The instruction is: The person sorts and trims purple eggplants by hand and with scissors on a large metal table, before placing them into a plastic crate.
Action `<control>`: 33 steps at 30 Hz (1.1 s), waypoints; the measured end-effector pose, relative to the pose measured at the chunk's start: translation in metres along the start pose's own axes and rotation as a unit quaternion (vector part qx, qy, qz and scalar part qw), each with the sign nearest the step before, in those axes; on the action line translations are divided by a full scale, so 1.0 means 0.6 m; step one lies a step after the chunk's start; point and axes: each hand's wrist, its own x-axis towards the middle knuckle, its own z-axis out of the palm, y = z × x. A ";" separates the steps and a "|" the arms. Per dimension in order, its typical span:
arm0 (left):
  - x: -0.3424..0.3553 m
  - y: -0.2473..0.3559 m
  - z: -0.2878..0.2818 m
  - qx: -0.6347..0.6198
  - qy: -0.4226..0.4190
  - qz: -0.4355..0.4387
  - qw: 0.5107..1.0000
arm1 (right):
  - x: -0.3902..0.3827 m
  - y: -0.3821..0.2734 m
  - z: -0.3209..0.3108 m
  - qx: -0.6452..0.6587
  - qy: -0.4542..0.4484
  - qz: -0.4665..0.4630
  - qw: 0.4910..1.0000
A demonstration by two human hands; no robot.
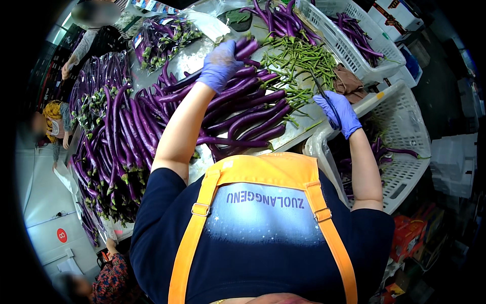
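Note:
My left hand [220, 67], in a thin purple glove, is closed around long purple eggplants [247, 49] above the far middle of the table. Their near ends pass behind my glove and wrist, so how many I hold is unclear. My right hand [338, 114], gloved the same way, grips dark-handled scissors [320, 87] at the table's right side, blades toward the green stems. Below and between my hands lies a row of loose eggplants [258, 119]. Cut green stem ends [298, 63] form a pile just beyond the scissors.
Bagged eggplants [164, 38] and a large eggplant heap [119, 137] cover the table's left. White crates [349, 38] stand at far right and near right [405, 152]. A brown cloth [348, 83] lies beside the stems. Other people [109, 281] stand along the left.

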 end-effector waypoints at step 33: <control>-0.002 0.006 0.263 0.031 -0.354 -0.074 0.932 | -0.020 -0.012 0.013 0.070 0.018 -0.013 0.997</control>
